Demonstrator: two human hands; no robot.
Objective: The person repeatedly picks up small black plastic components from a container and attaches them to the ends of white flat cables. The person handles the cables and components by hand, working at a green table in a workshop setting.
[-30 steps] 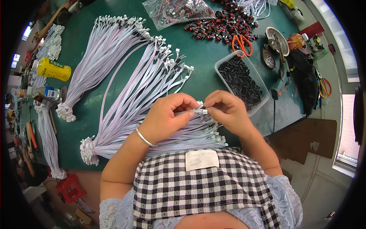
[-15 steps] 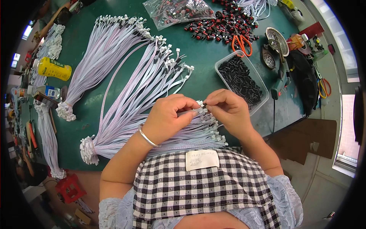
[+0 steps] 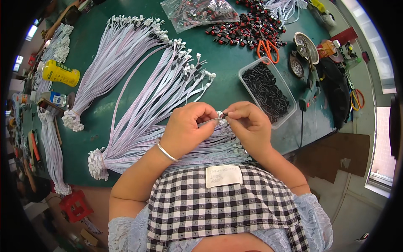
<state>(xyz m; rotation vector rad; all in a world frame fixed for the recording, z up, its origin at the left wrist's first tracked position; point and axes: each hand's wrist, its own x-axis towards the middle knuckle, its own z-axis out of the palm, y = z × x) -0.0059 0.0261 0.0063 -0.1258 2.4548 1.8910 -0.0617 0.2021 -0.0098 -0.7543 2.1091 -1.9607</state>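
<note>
1. Evidently, the thin, flat white ribbon cable (image 3: 208, 122), left of the clear plastic tub (image 3: 283, 80), should prove light, bendy, easily creased; best pinched near its end.
2. The left hand (image 3: 189, 122) has fingertips closed on it; the right hand (image 3: 252, 125) pinches a tiny dark piece (image 3: 225, 114).
3. A fan of pale ribbon cables (image 3: 145, 122) crowds beneath, left of the tub; orange-handled scissors (image 3: 268, 48) lie just beyond it.

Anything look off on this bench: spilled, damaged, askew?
Nothing visibly damaged. Red-and-black parts lie heaped loose on the table beside the bag, whereas black pieces sit in a tub; can't tell if the heap spilled. One strand bows away from its bundle, leaving a gap, so looks askew.
</note>
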